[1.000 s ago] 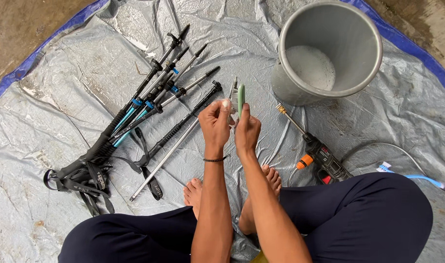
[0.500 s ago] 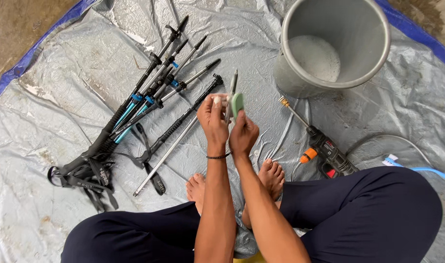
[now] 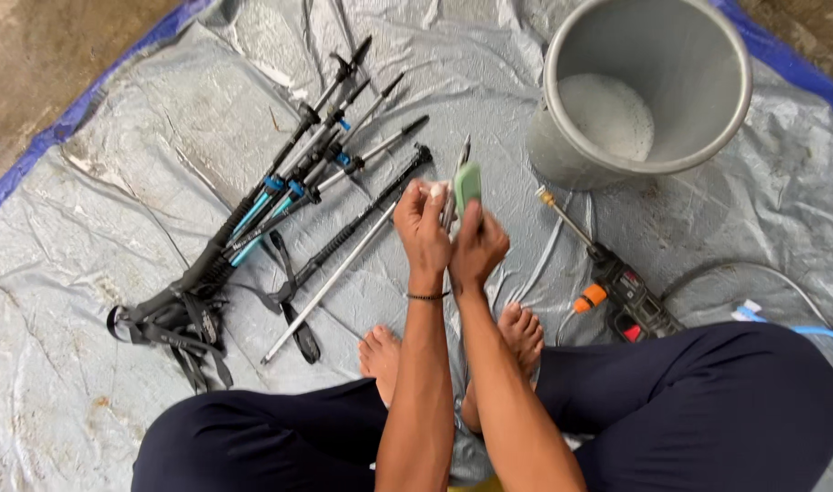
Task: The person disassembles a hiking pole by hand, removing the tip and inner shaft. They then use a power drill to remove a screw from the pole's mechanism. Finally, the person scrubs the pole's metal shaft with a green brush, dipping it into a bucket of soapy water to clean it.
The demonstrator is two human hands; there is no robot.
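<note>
The left hand [image 3: 423,225] and right hand [image 3: 476,244] both pinch a thin metal rod [image 3: 454,182], fingers closed around it, its long axis running up and away toward the grey bucket [image 3: 649,164]; the right fingers also press a small green pad [image 3: 467,185] against it. Left of the bucket lie the folded trekking poles [image 3: 289,196] (straps bunched at their lower end), and below it a power drill [image 3: 617,287] points its bit at the hands

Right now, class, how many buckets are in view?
1. The grey bucket stands on the tarp at upper right, beyond the hands and above the power sprayer. None looks hidden.
</note>
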